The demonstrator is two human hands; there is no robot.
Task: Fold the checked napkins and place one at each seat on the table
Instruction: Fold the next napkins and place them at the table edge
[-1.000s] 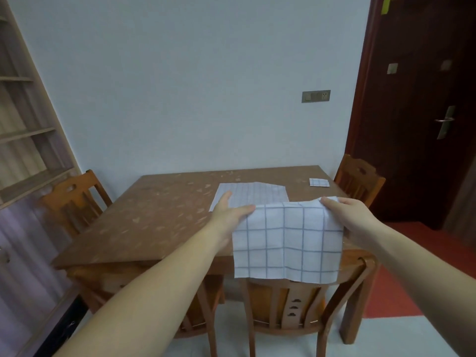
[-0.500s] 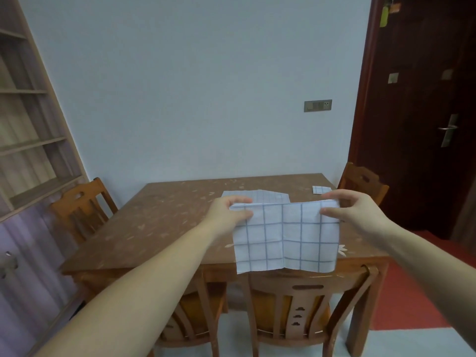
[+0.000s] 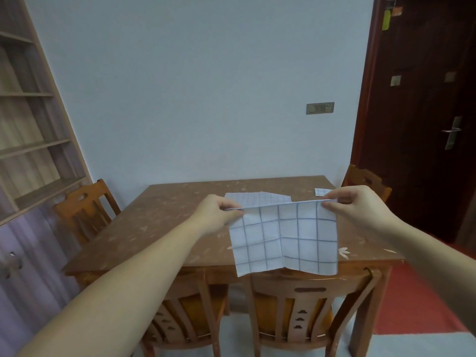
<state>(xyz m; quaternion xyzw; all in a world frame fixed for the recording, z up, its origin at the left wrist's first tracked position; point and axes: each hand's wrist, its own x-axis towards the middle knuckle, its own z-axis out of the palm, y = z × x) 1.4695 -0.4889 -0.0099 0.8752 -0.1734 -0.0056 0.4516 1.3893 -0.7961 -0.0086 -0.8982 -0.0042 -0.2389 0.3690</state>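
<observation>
A white napkin with a blue check [image 3: 284,238] hangs folded double above the near edge of the brown wooden table [image 3: 159,228]. My left hand [image 3: 219,212] pinches its upper left corner and my right hand [image 3: 353,204] pinches its upper right corner. Behind it a second checked napkin [image 3: 255,198] lies flat on the table. A small folded checked napkin [image 3: 322,191] rests near the table's far right edge.
Two wooden chairs [image 3: 309,305] are tucked in at the near side, one chair [image 3: 82,210] stands at the left and another [image 3: 365,179] at the right. A shelf unit [image 3: 28,124] lines the left wall. A dark door [image 3: 425,112] is at the right.
Both hands have lifted the napkin off the table edge and now hold its folded top edge taut in the air. The camera has tilted a little lower.
</observation>
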